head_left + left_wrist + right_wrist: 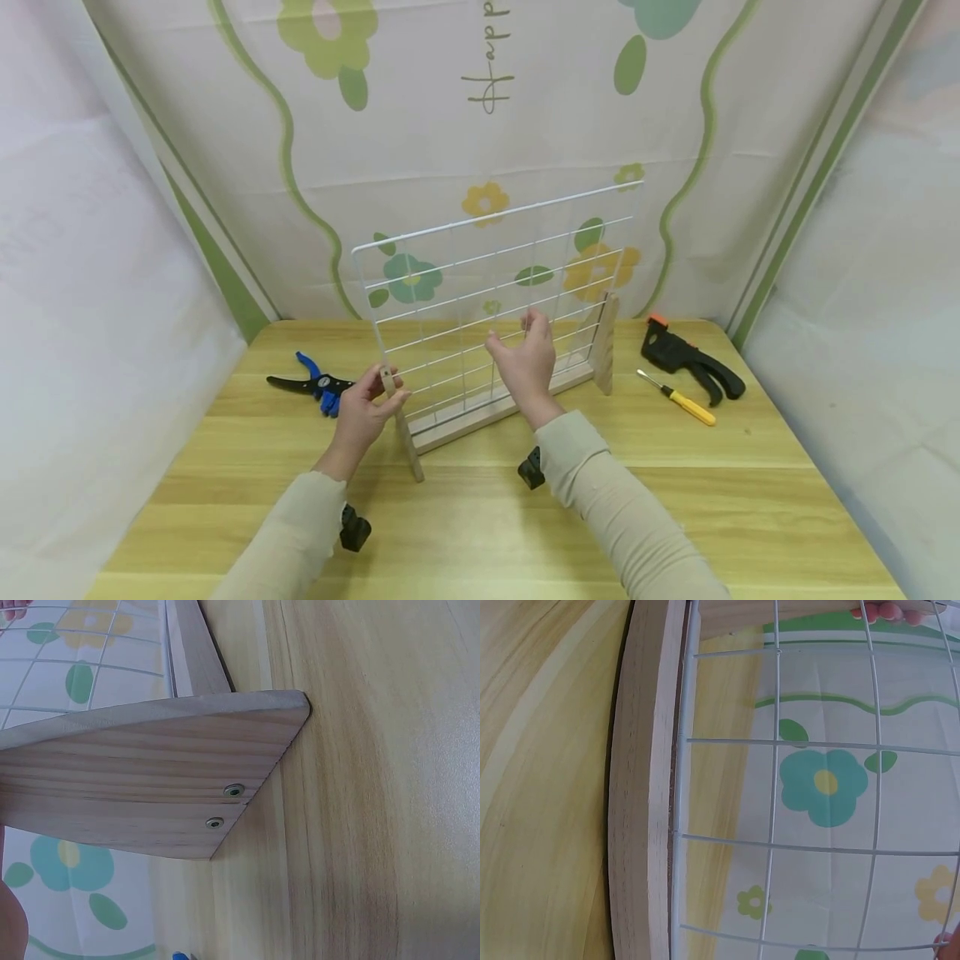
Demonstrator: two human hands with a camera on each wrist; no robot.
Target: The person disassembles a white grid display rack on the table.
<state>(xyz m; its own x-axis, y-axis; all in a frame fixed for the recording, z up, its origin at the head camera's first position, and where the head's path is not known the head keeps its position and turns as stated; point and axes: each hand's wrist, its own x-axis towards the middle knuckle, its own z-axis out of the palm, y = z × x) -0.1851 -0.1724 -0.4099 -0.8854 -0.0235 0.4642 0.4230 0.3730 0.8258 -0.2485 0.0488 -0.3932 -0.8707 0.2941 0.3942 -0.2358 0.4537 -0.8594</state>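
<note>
In the head view a white wire grid (457, 287) stands upright, its lower edge along a wooden base bar (468, 421) between two wooden side pieces. My left hand (363, 408) pinches the upper end of the left wooden side piece (408, 450), thumb and fingers on either side of it. Two metal fasteners (234, 790) show low on that piece in the left wrist view. My right hand (527, 362) is at the middle of the grid, thumb spread apart from the bent fingers. In the right wrist view only a fingertip (945, 949) shows, beside a wire.
Blue-and-black pliers (318, 383) lie left of the stand. To its right are a black clamp-like tool (690, 358) with an orange tip and a yellow-handled screwdriver (686, 404). A patterned cloth (420, 142) hangs behind the wooden table (465, 533).
</note>
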